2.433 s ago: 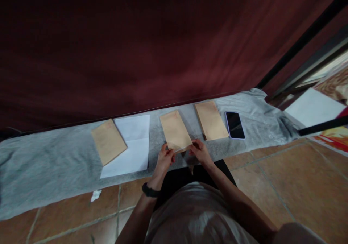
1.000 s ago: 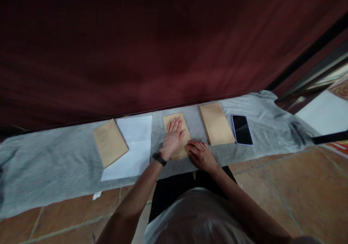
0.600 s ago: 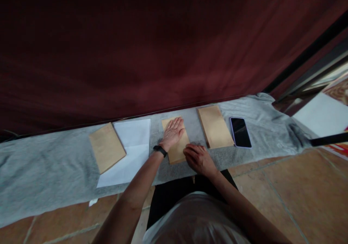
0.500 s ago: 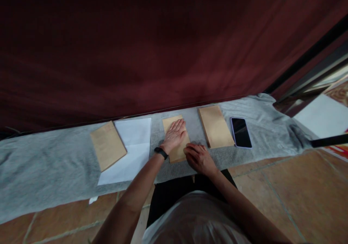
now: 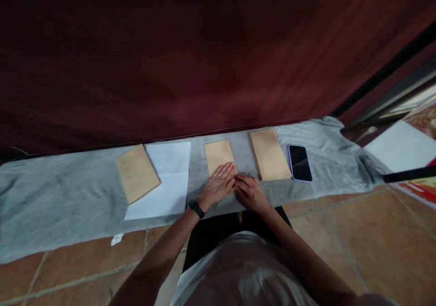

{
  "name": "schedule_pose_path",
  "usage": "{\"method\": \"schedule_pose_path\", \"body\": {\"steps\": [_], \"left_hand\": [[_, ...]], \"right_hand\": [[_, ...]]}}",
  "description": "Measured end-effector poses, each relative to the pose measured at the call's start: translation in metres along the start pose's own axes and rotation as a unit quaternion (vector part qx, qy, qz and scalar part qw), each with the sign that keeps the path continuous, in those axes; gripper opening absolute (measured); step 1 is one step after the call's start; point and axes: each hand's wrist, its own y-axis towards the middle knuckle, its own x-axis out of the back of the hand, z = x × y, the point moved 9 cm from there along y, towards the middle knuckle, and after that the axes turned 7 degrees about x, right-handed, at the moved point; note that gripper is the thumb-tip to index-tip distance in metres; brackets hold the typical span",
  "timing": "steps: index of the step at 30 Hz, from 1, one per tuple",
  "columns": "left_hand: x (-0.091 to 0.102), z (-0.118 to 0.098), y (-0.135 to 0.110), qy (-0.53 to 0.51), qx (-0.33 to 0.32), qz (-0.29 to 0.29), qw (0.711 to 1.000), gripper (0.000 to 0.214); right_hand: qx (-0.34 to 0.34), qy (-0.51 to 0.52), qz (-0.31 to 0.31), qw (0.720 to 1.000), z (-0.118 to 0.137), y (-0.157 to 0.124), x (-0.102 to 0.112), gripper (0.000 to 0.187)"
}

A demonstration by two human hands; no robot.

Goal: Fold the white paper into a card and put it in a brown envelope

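Note:
A brown envelope (image 5: 218, 156) lies on the grey cloth (image 5: 61, 206) straight in front of me. My left hand (image 5: 217, 185), with a black band on the wrist, lies flat with fingers stretched over the envelope's near end. My right hand (image 5: 250, 192) rests beside it at the envelope's near right corner, fingers bent down onto the cloth; nothing shows in it. A second brown envelope (image 5: 270, 155) lies to the right, a third brown envelope (image 5: 136, 173) to the left, partly over a white sheet of paper (image 5: 164, 181).
A black phone (image 5: 299, 162) lies right of the envelopes on the cloth. A dark red curtain (image 5: 190, 56) hangs behind. Terracotta floor tiles (image 5: 368, 233) lie around me. A dark metal frame (image 5: 391, 74) and white sheet (image 5: 398, 147) stand at the right.
I laid the envelope down from both hands. My left hand pressed flat on it, then slid back toward me to its near end. My right hand stayed at the near right corner.

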Motion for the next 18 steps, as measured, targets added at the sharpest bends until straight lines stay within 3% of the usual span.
{"method": "schedule_pose_path", "body": {"steps": [14,18], "left_hand": [[0.012,-0.026,-0.069,0.013,-0.008,0.015,1.000,0.061],[0.011,-0.024,-0.084,0.010,0.007,-0.001,1.000,0.057]], "right_hand": [[-0.023,-0.002,-0.006,1.000,-0.008,-0.003,-0.003,0.031],[0.032,-0.002,0.009,0.999,0.007,0.000,-0.002,0.039]]}}
